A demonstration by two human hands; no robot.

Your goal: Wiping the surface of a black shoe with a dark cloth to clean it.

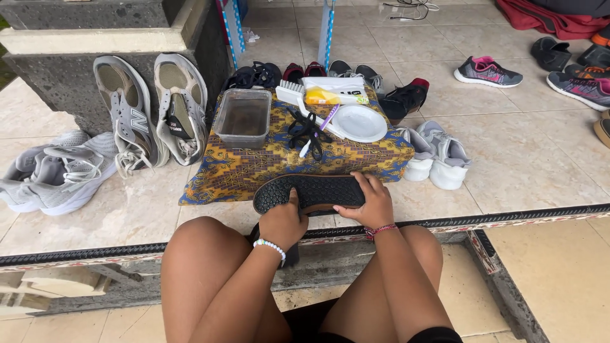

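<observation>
2 hands grip a black shoe (pixel 311 192), sole up, at the patterned cloth's (pixel 241 174) near edge. Left hand (pixel 281 222) fingers curl round its toe end, right hand (pixel 372 204) clamps mid-sole. Looks light, rubbery, flexes; tread gives grip, so hold the sides.

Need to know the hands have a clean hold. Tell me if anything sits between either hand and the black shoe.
Nothing visible does. The left hand and right hand both grip the black shoe directly, sole up, at the near edge of the patterned cloth.
</observation>
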